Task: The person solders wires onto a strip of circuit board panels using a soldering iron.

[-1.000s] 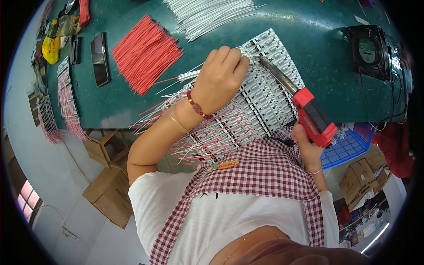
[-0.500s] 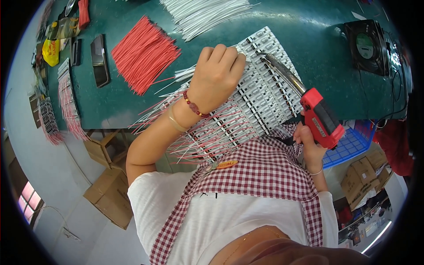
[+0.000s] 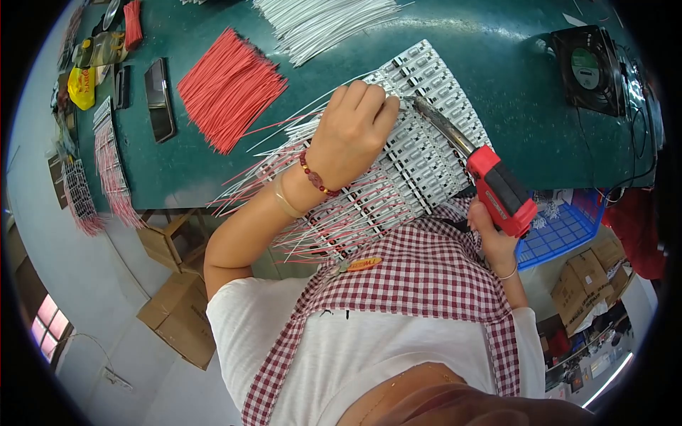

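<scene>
A panel of small white circuit boards point(image 3: 444, 99) lies slanted on the green table, its lower left part carrying many soldered red and white wires point(image 3: 355, 213). Over the panel my left hand point(image 3: 355, 131) is closed, fingertips pinched down near the boards; what they hold is hidden. My right hand point(image 3: 491, 234) grips a red and black soldering gun point(image 3: 501, 192) by its handle. The gun's metal tip reaches the panel right beside my left fingertips.
Bundles of red wires point(image 3: 231, 89) and white wires point(image 3: 320, 25) lie beyond the panel. A phone point(image 3: 160, 99) and wired board strips point(image 3: 112, 156) are at left. A black fan point(image 3: 588, 71) stands at right, above a blue basket point(image 3: 561, 231). Cardboard boxes point(image 3: 177, 319) sit below.
The soldering gun and my right hand have shifted left, bringing the tip closer to my left fingers. My left hand has moved slightly down, its fingers still pinched.
</scene>
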